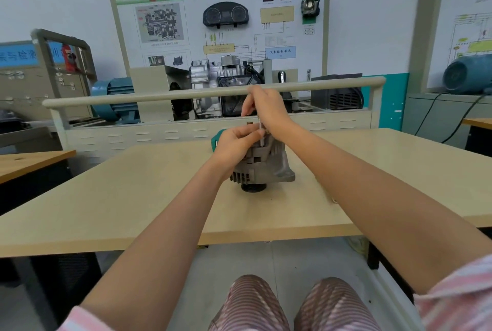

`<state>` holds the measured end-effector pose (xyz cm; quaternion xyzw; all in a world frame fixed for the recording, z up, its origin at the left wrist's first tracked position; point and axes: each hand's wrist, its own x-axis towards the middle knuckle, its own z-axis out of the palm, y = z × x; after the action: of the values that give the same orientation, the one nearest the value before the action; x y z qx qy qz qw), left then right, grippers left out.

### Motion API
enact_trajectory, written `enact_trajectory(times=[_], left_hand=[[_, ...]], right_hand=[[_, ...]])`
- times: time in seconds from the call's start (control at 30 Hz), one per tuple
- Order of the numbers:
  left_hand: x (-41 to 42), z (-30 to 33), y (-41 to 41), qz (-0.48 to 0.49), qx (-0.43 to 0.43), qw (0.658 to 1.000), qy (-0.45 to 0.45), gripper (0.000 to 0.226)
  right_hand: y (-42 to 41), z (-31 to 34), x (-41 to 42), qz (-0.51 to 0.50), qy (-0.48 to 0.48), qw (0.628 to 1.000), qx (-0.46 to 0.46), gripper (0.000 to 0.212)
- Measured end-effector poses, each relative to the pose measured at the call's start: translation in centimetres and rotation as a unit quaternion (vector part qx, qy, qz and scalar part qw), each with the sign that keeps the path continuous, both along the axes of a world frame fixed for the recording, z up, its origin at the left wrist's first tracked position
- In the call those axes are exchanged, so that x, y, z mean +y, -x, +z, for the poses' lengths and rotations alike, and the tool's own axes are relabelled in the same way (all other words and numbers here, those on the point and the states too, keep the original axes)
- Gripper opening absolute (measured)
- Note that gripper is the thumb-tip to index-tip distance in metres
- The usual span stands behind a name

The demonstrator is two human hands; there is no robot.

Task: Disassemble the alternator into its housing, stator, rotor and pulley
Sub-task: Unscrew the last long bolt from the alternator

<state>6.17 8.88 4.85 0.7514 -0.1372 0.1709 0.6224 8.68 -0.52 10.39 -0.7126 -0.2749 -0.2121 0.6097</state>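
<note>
I see alternator [262,164] standing pulley-down [253,187] on bench [133,197], mid-far centre. Left hand [234,144] curled round upper housing, gripping it. Right hand [266,110] above, fingertips pinching thin metal bolt [261,132] upright over top of housing. Green object [216,139] just behind left hand, mostly hidden. Training board [221,24] on wall beyond
</note>
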Motion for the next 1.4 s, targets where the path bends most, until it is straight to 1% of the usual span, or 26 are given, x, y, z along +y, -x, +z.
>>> enact_trajectory(times=[0.07, 0.1, 0.13, 0.2, 0.27, 0.33, 0.4, 0.43, 0.5, 0.57, 0.63, 0.73, 0.8, 0.83, 0.87, 0.9, 0.93, 1.0, 1.03, 1.1, 1.13, 1.17, 1.2, 1.23, 1.33, 1.4], left_hand=[[-0.1, 0.1, -0.1, 0.014, 0.0, 1.0, -0.004, 0.021], [-0.1, 0.1, -0.1, 0.02, 0.0, 1.0, -0.004, 0.018], [-0.1, 0.1, 0.0, 0.025, 0.0, 1.0, -0.001, 0.013], [-0.2, 0.2, 0.0, 0.045, 0.002, 0.999, 0.0, 0.016], [-0.3, 0.3, 0.1, 0.061, 0.014, 0.998, -0.008, 0.019], [-0.5, 0.3, 0.1, 0.065, 0.016, 0.998, -0.012, 0.014], [-0.6, 0.3, 0.3, 0.067, 0.017, 0.998, -0.012, 0.011], [-0.6, 0.3, 0.4, 0.066, 0.014, 0.998, -0.011, 0.011], [-0.4, 0.2, 0.4, 0.053, 0.0, 0.998, -0.019, 0.015], [-0.2, 0.1, 0.5, 0.028, -0.007, 0.999, -0.037, 0.013], [-0.1, 0.0, 0.6, 0.018, -0.005, 0.999, -0.046, 0.015], [0.0, -0.2, 0.4, 0.012, -0.01, 0.999, -0.043, 0.024], [0.0, -0.1, 0.2, 0.006, -0.01, 0.999, -0.039, 0.022], [0.0, -0.1, 0.2, 0.007, -0.006, 0.999, -0.034, 0.021], [0.1, -0.1, 0.1, 0.01, -0.004, 0.999, -0.031, 0.02], [0.1, -0.1, 0.0, 0.015, -0.005, 0.999, -0.031, 0.016], [0.1, 0.0, 0.0, 0.019, -0.008, 0.999, -0.032, 0.012], [0.0, 0.0, 0.0, 0.034, -0.012, 0.999, -0.034, 0.013], [0.1, 0.0, -0.1, 0.046, -0.01, 0.998, -0.034, 0.018], [0.1, 0.1, -0.2, 0.068, -0.008, 0.997, -0.045, 0.022], [0.0, 0.1, -0.1, 0.078, -0.011, 0.995, -0.055, 0.023], [-0.1, 0.2, -0.1, 0.086, -0.016, 0.994, -0.068, 0.023], [-0.2, 0.1, -0.1, 0.091, -0.022, 0.992, -0.083, 0.022], [-0.2, 0.1, -0.1, 0.093, -0.025, 0.992, -0.087, 0.021], [0.0, -0.2, 0.1, 0.07, -0.025, 0.996, -0.048, 0.024], [0.0, -0.3, 0.2, 0.038, -0.023, 0.998, -0.052, 0.016]], right_hand=[[0.1, -0.1, -0.4, -0.033, 0.043, 0.998, -0.038, 0.054], [0.1, -0.2, -0.4, -0.089, 0.113, 0.985, -0.094, 0.051], [0.2, -0.4, -0.4, -0.162, 0.201, 0.952, -0.162, 0.047], [0.6, -0.8, 0.0, -0.302, 0.338, 0.854, -0.257, 0.039], [0.8, -1.0, 0.4, -0.397, 0.406, 0.782, -0.255, 0.042], [1.0, -1.0, 0.5, -0.439, 0.426, 0.756, -0.235, 0.043], [1.0, -1.0, 0.5, -0.431, 0.415, 0.765, -0.238, 0.043], [1.0, -0.9, 0.5, -0.411, 0.399, 0.782, -0.246, 0.042], [1.1, -0.6, 0.2, -0.338, 0.35, 0.837, -0.251, 0.041], [1.2, -0.2, 0.0, -0.237, 0.294, 0.901, -0.212, 0.051], [1.0, 0.1, -0.1, -0.155, 0.214, 0.951, -0.157, 0.056], [0.8, 0.1, -0.5, -0.056, 0.08, 0.993, -0.062, 0.058], [0.7, 0.4, -0.8, 0.017, 0.032, 0.999, -0.013, 0.059], [0.8, 0.5, -1.0, 0.031, 0.035, 0.999, -0.006, 0.058], [0.9, 0.6, -1.1, 0.021, 0.056, 0.998, -0.014, 0.055], [1.0, 0.4, -1.1, -0.017, 0.1, 0.994, -0.045, 0.051], [0.9, 0.1, -1.1, -0.083, 0.167, 0.977, -0.103, 0.045], [0.8, -0.8, -0.8, -0.237, 0.297, 0.899, -0.218, 0.033], [0.8, -1.1, -0.4, -0.311, 0.341, 0.854, -0.241, 0.03], [1.2, -1.6, 0.4, -0.429, 0.405, 0.774, -0.229, 0.037], [1.4, -1.8, 1.0, -0.463, 0.417, 0.752, -0.215, 0.042], [1.7, -1.9, 1.4, -0.48, 0.413, 0.746, -0.207, 0.044], [1.8, -1.9, 1.7, -0.483, 0.398, 0.753, -0.203, 0.046], [1.9, -1.9, 1.8, -0.468, 0.371, 0.777, -0.2, 0.045], [1.7, -1.4, 1.0, -0.337, 0.232, 0.888, -0.212, 0.036], [1.7, -1.0, 0.4, -0.237, 0.142, 0.944, -0.178, 0.044]])
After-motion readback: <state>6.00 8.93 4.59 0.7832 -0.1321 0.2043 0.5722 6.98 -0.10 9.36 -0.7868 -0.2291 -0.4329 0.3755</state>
